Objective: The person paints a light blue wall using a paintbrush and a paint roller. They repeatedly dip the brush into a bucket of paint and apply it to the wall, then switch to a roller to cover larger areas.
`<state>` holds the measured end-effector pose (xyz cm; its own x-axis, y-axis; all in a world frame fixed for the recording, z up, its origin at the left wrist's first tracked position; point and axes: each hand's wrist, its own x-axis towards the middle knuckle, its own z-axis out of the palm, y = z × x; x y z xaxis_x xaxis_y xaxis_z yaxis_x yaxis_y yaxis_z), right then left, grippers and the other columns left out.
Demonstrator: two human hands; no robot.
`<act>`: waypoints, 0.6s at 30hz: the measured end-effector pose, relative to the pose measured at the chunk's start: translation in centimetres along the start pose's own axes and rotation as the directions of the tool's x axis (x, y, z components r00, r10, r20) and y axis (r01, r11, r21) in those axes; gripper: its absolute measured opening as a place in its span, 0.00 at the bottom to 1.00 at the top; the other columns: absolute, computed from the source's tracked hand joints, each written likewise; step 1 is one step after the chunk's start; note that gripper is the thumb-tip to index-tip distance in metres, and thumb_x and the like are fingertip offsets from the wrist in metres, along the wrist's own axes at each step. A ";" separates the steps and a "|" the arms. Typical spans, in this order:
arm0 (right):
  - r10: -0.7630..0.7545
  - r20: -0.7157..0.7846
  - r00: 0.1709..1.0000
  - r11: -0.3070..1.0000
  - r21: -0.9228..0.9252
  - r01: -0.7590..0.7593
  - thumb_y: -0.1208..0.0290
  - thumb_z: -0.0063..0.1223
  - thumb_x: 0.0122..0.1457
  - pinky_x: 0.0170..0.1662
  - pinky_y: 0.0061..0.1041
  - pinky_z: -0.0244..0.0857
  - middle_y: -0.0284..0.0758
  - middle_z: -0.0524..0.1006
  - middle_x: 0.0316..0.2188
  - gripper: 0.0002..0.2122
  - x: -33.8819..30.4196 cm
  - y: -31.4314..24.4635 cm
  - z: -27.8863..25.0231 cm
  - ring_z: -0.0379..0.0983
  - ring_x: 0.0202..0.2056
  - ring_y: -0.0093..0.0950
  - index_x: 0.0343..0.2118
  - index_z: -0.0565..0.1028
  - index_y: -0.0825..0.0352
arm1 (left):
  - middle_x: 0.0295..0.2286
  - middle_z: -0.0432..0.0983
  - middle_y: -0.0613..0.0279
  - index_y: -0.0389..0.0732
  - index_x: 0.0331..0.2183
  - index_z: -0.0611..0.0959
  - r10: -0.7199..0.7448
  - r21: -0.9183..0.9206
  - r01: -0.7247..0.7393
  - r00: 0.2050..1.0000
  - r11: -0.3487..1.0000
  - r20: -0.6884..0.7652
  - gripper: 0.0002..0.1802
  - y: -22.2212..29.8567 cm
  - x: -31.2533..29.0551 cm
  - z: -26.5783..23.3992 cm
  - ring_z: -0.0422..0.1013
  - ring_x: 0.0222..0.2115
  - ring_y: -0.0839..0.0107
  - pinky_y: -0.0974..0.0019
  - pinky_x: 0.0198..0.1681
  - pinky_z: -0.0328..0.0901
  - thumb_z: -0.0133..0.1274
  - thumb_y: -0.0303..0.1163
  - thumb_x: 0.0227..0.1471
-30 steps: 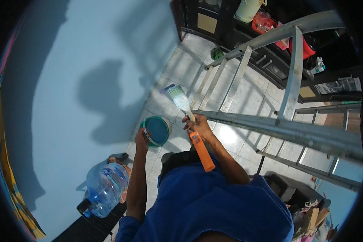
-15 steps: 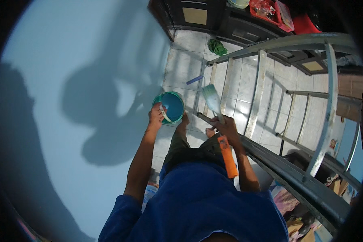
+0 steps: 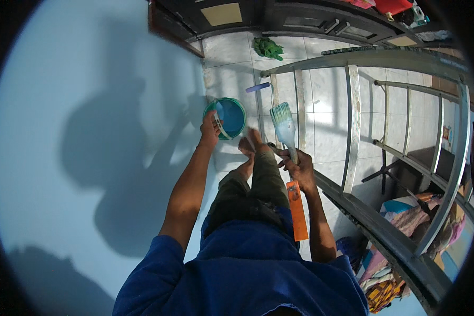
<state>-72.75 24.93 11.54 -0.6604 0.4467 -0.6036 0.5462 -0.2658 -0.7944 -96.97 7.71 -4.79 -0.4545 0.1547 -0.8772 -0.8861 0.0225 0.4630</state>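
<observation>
My left hand (image 3: 209,129) is closed round the pale handle (image 3: 219,126) of a green-rimmed bucket (image 3: 244,117) with blue paint inside. Whether the bucket touches the floor, I cannot tell. In my right hand (image 3: 300,171) is a wide paintbrush (image 3: 284,126), bristles pointing away from me and stained with pale blue. An orange handle (image 3: 297,210) sticks out below the same hand. Beyond the brush shows a small purple paint roller (image 3: 257,87); its thin wire runs back behind the brush, seemingly to that orange handle.
A pale blue wall (image 3: 89,79) rises on my left. To my right leans or lies a metal ladder (image 3: 351,131) close to my arm. Dark cabinets (image 3: 300,21) stand ahead, with a green cloth (image 3: 268,48) on the tiled floor before them. Cloths (image 3: 405,221) are heaped at right.
My feet have shifted and one is blurred by motion. The view has turned, with the cabinets sliding left and more of the cloth heap showing. Both hands keep their holds.
</observation>
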 end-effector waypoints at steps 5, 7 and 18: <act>0.027 -0.019 0.999 0.999 -0.033 -0.028 0.73 0.46 0.50 0.31 0.22 0.64 0.36 0.75 0.23 0.09 5.2 0.2 0.0 0.70 0.26 0.22 0.32 0.72 0.73 | 0.39 0.62 0.52 0.38 0.47 0.64 0.010 0.053 -0.011 1.000 0.999 0.017 0.33 3.1 3.7 4.1 0.64 0.37 0.65 0.64 0.41 0.60 0.50 0.47 0.42; 0.007 -0.033 0.999 0.999 0.036 -0.006 0.74 0.47 0.51 0.31 0.23 0.64 0.35 0.74 0.22 0.08 7.9 0.9 0.1 0.70 0.26 0.22 0.31 0.72 0.73 | 0.38 0.65 0.53 0.37 0.44 0.66 -0.017 0.052 0.019 0.999 0.998 -0.041 0.30 3.7 6.8 5.4 0.66 0.35 0.66 0.64 0.38 0.61 0.50 0.46 0.42; 0.059 -0.089 0.994 0.996 0.079 -0.052 0.73 0.44 0.51 0.27 0.19 0.60 0.32 0.73 0.22 0.09 18.2 2.6 -0.9 0.65 0.23 0.19 0.33 0.72 0.71 | 0.23 0.70 0.61 0.38 0.28 0.75 -0.007 0.024 0.010 0.994 1.000 -0.109 0.13 2.9 26.2 9.4 0.68 0.21 0.71 0.70 0.28 0.65 0.53 0.37 0.41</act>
<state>-82.88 33.14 -1.46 -0.5782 0.5048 -0.6410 0.5378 -0.3550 -0.7647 -110.62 21.09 -25.24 -0.4555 0.0461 -0.8891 -0.8880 0.0476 0.4574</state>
